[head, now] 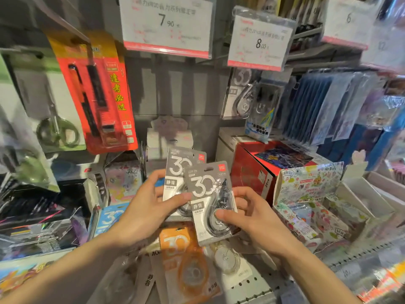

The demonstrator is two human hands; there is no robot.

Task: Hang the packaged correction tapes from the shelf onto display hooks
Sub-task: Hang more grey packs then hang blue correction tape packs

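Observation:
Two grey packaged correction tapes marked "30" are held up in front of me. My left hand [151, 205] pinches the rear pack [178, 165] by its lower left. My right hand [249, 216] grips the front pack [208, 189], thumb on the clear blister over the tape. The front pack overlaps the rear one. Below them, on the shelf [252, 288], lie an orange pack [186, 260] and several more grey packs [230, 260]. One grey pack [241, 93] hangs on a hook under the 8.00 price tag [259, 42]. The space under the 7.90 price tag [166, 25] shows bare back panel.
A red pen card [98, 93] and packaged scissors [50, 115] hang at the left. A red box [258, 170] and a floral display carton [311, 198] stand to the right. Blue sleeves [324, 106] hang at the far right. Small boxes [123, 181] sit behind the packs.

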